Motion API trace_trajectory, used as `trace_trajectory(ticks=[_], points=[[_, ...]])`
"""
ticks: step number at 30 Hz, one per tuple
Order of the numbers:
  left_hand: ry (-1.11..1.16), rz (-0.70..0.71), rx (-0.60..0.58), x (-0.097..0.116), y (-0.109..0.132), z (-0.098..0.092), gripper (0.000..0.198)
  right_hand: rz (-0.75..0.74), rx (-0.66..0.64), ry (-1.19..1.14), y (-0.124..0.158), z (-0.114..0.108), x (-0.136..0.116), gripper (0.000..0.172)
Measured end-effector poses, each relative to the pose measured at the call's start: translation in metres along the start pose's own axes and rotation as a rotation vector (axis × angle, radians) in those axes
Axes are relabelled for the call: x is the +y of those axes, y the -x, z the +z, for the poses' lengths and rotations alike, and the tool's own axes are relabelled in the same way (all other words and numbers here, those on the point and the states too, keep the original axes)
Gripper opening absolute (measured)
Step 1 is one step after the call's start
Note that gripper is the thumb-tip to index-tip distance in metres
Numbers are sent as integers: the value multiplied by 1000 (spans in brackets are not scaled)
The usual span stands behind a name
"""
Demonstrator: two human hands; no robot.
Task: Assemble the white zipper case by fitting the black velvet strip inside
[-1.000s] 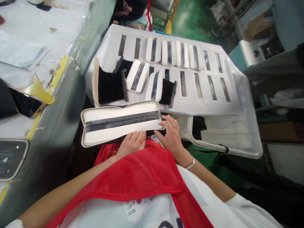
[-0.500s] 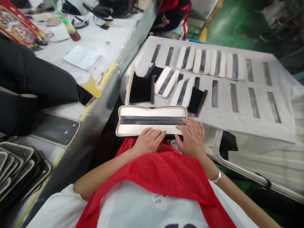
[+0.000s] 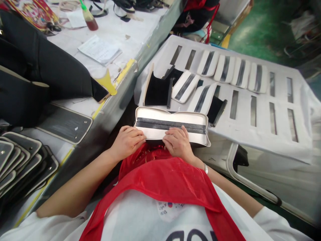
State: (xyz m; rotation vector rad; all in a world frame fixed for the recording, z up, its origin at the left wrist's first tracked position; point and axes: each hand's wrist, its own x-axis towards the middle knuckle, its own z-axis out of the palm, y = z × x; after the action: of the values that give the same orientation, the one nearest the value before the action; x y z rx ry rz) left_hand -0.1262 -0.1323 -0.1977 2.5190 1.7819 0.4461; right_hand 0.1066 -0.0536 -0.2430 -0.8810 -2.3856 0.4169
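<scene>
In front of my apron lies a long cream bag piece [image 3: 173,124] with a black stripe down its middle and a raised rim. Black material shows beneath its near edge. My left hand [image 3: 128,141] grips its near left corner, fingers bent together over the edge. At the middle of the same edge, my right hand [image 3: 178,142] has its fingers curled onto the cream face and its thumb low at the rim. What lies under the fingers is hidden.
Beyond is a white slotted board [image 3: 263,130] carrying several striped cream pieces [image 3: 225,68] and a black bag piece [image 3: 158,91]. On the left bench are black panels [image 3: 27,147], a large black piece [image 3: 57,67], papers [image 3: 99,50] and a bottle [image 3: 89,20].
My left hand has moved left to the piece's near left corner. My right hand has come from its right end to the middle of the near edge. The view has shifted slightly.
</scene>
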Motion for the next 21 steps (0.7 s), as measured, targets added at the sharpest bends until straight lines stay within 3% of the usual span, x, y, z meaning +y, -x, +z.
trace_trajectory(ticks=[6, 12, 15, 18, 21], points=[[-8, -43, 5, 4, -5, -1, 20, 67, 5, 21, -6, 1, -9, 14], [-42, -187, -49, 11, -16, 1, 15, 145, -61, 79, -10, 1, -20, 9], [-31, -262, -120, 11, -23, 1, 10, 24, -47, 178, -9, 2, -23, 22], [18, -283, -169, 12, -24, -5, 13, -188, -199, 267, -9, -2, -34, 21], [62, -232, -143, 7, -16, -4, 19, -272, -347, 337, -11, -9, -51, 25]])
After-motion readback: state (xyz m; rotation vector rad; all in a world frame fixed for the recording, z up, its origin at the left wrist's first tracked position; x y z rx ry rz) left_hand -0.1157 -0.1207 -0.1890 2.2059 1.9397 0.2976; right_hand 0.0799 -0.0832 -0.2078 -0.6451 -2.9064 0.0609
